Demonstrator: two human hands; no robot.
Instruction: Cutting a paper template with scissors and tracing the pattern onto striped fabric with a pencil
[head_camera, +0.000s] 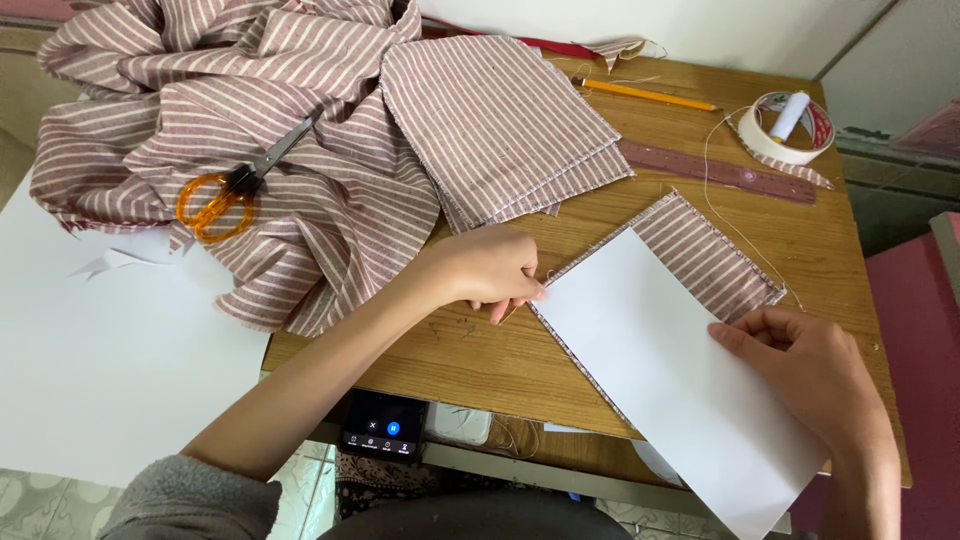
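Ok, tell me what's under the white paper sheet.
A striped fabric piece lies under the white paper sheet, its frayed edges showing along the top and left sides. How far it runs beneath the sheet is covered. Both rest on the wooden table.

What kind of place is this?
Probably a home sewing corner: striped fabric heaped on a wooden table, orange-handled scissors, and hands laying white paper on a cloth piece.

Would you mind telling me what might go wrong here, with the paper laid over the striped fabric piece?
1. The white paper overhangs the table edge near the right hand, so it may tip or slide off the striped fabric piece.
2. The left hand pinches only one corner, so the layers could shift apart.
3. The loose thread beside the fabric might snag.
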